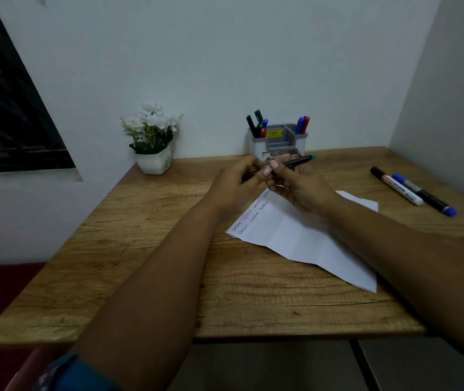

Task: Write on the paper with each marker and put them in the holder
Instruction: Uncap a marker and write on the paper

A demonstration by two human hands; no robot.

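Both hands, left (235,180) and right (295,183), grip the teal-tipped marker (295,161) over the paper (301,235), apparently capping or uncapping; next needs the holder (277,141) far behind, or writing.

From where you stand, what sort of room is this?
Probably a small study or home-office corner: a wooden desk pushed into plain white walls, a desk organiser stocked with markers, a handwritten sheet of paper, and a potted plant beside a window.

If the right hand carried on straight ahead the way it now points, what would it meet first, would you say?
Probably the holder: the right hand, gripping the marker, points toward it at the table's back edge. Depth is hard to judge.
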